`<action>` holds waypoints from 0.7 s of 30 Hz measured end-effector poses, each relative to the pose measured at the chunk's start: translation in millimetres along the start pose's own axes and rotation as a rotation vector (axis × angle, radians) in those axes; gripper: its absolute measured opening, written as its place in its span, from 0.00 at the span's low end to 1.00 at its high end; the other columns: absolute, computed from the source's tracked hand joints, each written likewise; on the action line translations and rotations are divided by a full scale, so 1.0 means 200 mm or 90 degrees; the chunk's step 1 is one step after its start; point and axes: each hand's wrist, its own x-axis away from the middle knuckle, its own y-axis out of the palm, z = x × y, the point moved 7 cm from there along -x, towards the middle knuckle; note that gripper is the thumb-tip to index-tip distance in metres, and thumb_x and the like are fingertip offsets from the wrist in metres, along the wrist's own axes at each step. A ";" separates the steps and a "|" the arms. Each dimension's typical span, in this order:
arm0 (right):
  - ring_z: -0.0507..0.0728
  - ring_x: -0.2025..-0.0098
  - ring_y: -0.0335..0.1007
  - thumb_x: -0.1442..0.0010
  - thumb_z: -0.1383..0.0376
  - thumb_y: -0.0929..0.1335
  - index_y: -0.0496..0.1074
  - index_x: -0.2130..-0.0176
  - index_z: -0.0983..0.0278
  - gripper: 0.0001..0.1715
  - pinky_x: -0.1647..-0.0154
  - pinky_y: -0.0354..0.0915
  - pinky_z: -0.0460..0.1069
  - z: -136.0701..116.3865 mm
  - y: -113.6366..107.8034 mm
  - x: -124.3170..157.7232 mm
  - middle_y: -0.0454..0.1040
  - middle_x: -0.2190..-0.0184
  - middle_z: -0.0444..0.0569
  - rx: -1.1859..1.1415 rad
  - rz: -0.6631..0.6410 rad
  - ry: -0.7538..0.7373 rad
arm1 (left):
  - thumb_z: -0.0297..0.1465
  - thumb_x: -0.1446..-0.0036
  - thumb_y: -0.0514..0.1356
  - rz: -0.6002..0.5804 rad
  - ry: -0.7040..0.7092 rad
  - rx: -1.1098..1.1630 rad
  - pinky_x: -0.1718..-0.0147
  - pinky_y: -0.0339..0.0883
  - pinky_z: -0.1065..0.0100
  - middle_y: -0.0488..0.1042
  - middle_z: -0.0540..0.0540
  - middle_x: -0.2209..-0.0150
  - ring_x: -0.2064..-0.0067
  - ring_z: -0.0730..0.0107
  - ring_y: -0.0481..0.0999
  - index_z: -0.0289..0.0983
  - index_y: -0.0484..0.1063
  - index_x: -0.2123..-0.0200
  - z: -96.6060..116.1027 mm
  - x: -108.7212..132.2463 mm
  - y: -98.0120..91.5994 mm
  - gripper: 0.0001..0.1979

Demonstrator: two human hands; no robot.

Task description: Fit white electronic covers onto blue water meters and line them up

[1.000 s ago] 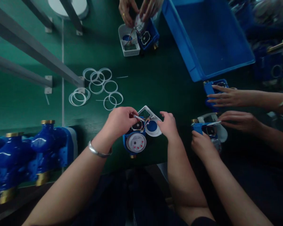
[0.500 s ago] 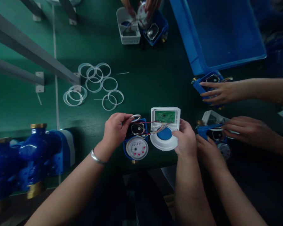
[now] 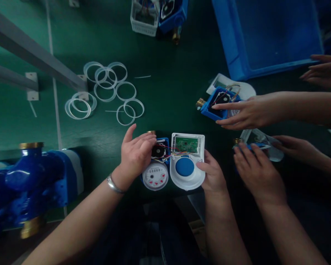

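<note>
In front of me is a water meter with a blue housing [image 3: 166,141] and a round white dial [image 3: 155,176] with red pointers. My left hand [image 3: 138,152] lies over the housing's left side, fingers stretched out and thumb apart, touching its upper edge. A white strip or ring edge [image 3: 161,141] shows near the fingertips; the rest is hidden. My right hand [image 3: 213,171] grips the right edge of a white cover [image 3: 189,184], inside facing up. It bears a green circuit board [image 3: 187,144] and a blue disc [image 3: 184,166]. Coloured wires [image 3: 169,156] run between cover and housing.
Several clear rings [image 3: 126,91] lie on the green table [image 3: 165,92]. Blue meters with brass ends [image 3: 30,176] stand at left, below grey metal bars [image 3: 30,51]. At right, other people's hands [image 3: 245,110] handle meters near a blue bin [image 3: 234,62]. Another opened meter [image 3: 172,16] is at the top.
My left hand has let go of the white ring it pinched and now lies spread over the housing. The cover lies flatter. At right, a co-worker's hand has brought a meter leftward.
</note>
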 end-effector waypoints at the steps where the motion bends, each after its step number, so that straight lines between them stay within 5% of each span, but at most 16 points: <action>1: 0.59 0.34 0.33 0.44 0.72 0.64 0.66 0.49 0.46 0.28 0.33 0.24 0.62 0.01 -0.13 0.00 0.54 0.42 0.25 0.128 0.063 -0.023 | 0.20 0.47 0.55 0.004 -0.009 -0.007 0.41 0.52 0.50 0.79 0.50 0.65 0.60 0.70 0.78 0.38 0.67 0.68 0.00 0.01 0.00 0.07; 5: 0.65 0.37 0.46 0.45 0.73 0.64 0.67 0.49 0.47 0.28 0.34 0.31 0.69 0.13 -0.37 -0.03 0.63 0.46 0.30 0.280 0.172 -0.096 | 0.21 0.47 0.56 0.012 -0.068 -0.012 0.41 0.49 0.47 0.78 0.53 0.68 0.65 0.71 0.78 0.38 0.67 0.70 -0.03 0.02 0.01 0.06; 11: 0.67 0.44 0.61 0.43 0.69 0.65 0.72 0.55 0.49 0.19 0.40 0.45 0.73 0.20 -0.39 -0.01 0.72 0.54 0.34 0.310 0.350 -0.139 | 0.23 0.48 0.58 0.050 -0.103 0.002 0.53 0.67 0.59 0.78 0.49 0.69 0.66 0.71 0.77 0.37 0.70 0.69 -0.02 0.05 0.00 0.04; 14: 0.69 0.46 0.62 0.43 0.67 0.65 0.70 0.51 0.52 0.19 0.43 0.50 0.72 0.16 -0.34 -0.03 0.72 0.54 0.39 0.393 0.340 -0.115 | 0.21 0.49 0.58 0.081 -0.115 0.008 0.63 0.72 0.69 0.78 0.46 0.67 0.64 0.70 0.77 0.35 0.70 0.67 0.00 0.10 -0.01 0.06; 21: 0.72 0.49 0.64 0.38 0.66 0.59 0.72 0.51 0.63 0.19 0.47 0.56 0.70 0.05 -0.22 -0.08 0.73 0.55 0.55 0.641 0.189 -0.093 | 0.26 0.48 0.59 0.050 -0.142 0.038 0.60 0.72 0.66 0.77 0.42 0.64 0.62 0.67 0.76 0.33 0.71 0.63 0.00 0.15 -0.03 0.08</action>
